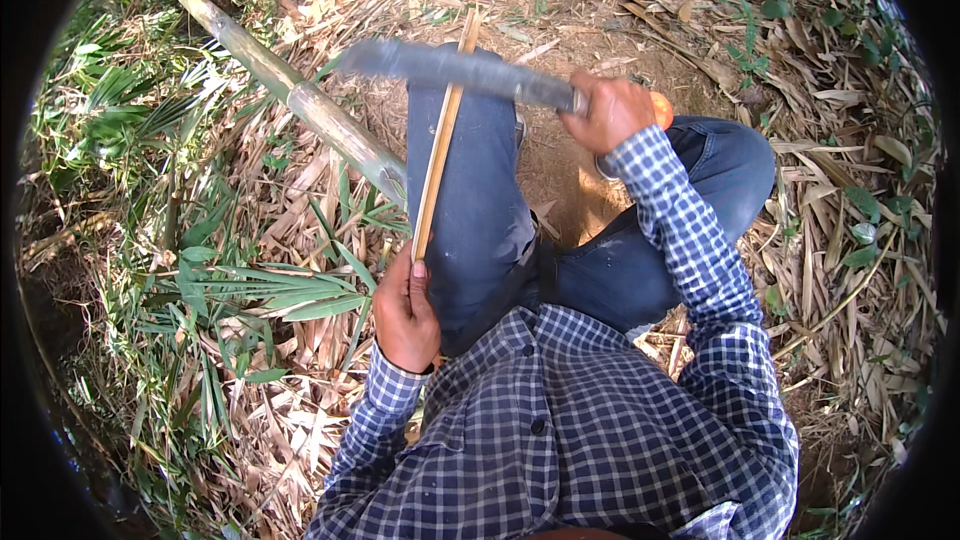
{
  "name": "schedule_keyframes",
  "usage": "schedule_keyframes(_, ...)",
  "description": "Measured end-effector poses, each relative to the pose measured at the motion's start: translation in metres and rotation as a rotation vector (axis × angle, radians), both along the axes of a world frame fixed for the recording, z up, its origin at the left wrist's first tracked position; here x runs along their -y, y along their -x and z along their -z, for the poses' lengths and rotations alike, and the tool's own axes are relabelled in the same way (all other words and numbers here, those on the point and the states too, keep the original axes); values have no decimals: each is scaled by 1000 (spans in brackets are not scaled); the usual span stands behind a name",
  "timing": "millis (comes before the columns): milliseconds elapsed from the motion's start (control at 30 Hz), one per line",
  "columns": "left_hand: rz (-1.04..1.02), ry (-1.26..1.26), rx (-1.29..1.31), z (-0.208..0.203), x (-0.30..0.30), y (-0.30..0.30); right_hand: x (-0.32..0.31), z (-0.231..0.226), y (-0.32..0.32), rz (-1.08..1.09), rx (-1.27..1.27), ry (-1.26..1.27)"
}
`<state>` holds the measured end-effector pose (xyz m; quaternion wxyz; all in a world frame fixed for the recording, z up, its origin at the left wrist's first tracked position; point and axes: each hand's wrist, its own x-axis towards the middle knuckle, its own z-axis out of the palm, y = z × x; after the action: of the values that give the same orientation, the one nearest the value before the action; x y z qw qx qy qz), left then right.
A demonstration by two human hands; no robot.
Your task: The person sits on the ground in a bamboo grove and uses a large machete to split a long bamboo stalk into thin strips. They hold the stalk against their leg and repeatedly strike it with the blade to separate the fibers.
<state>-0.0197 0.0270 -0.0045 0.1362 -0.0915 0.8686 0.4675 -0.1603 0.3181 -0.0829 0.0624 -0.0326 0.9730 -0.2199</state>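
Note:
My left hand (pixel 406 312) is closed on the near end of a thin, pale bamboo strip (pixel 437 172), thumb pressed along it. The strip slants up and away over my left knee. My right hand (pixel 612 112) grips the handle of a machete (pixel 450 70), part of which shows an orange end beside my hand. Its long grey blade points left and lies across the upper part of the strip, above the knee. Slight motion blur softens the blade toward its tip. Whether the edge touches the strip I cannot tell.
A long bamboo pole (pixel 325 118) lies slanted at the left, its cut end near my left leg (pixel 465 190). Dry leaves (pixel 840 175) cover the ground, with green fronds (pixel 290 290) at the left. Bare soil (pixel 560 165) shows between my legs.

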Motion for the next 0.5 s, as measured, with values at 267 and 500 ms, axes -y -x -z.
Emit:
schedule_keyframes(267,-16,-44,134,-10,-4,13,-2,-7,-29,130,53,160)
schedule_keyframes(500,-317,-596,410,-11,-26,26,29,-27,-91,-182,47,331)
